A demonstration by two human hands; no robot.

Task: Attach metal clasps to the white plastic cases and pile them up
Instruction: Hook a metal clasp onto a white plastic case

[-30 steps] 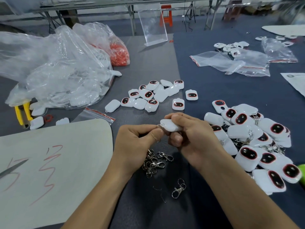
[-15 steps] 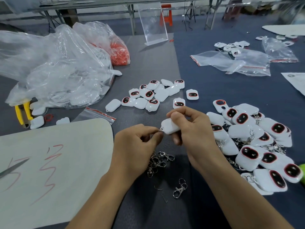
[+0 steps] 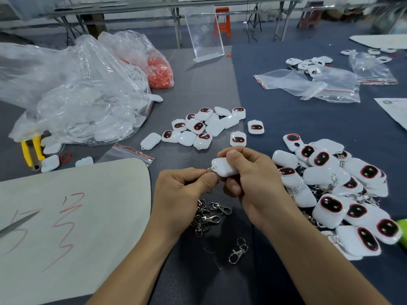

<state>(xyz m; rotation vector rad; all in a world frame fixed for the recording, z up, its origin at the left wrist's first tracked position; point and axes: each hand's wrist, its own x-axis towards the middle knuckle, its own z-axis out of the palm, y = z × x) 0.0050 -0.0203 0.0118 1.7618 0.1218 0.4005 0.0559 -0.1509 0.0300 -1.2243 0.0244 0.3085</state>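
Centrally above the table (image 3: 286,119), the right hand (image 3: 253,179) has its grip curled round a white case (image 3: 224,167), while the left hand (image 3: 182,190) pinches a metal clasp (image 3: 210,170) at the case's left corner. Loose clasps (image 3: 207,216) lie just nearer; clasped cases (image 3: 341,183) are piled right.
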